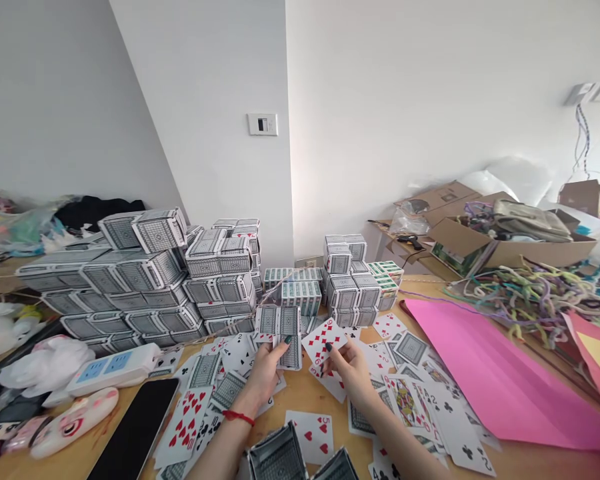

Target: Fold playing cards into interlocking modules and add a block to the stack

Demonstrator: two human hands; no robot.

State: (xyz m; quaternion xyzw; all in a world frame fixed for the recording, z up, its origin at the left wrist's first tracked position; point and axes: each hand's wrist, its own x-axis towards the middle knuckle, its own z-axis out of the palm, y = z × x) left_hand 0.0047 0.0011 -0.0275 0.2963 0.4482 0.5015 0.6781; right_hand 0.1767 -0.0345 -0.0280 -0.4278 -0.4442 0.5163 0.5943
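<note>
My left hand (265, 377) is closed on a few face-down playing cards (283, 333) with grey patterned backs, held upright as a small fan. A red string circles that wrist. My right hand (347, 370) pinches a face-up red diamond card (324, 340) just to the right of the fan. Both hands hover over a wooden table (305, 393) strewn with loose cards, some face up, some face down. Beyond them stand stacks of boxed card decks (180, 280).
A second stack of decks (353, 280) stands centre right. A pink paper sheet (480, 373) lies at right, with tangled cords (530, 293) and open cardboard boxes (505, 240) behind. A power strip (113, 367), black phone (137, 427) and pink toys (73, 420) lie at left.
</note>
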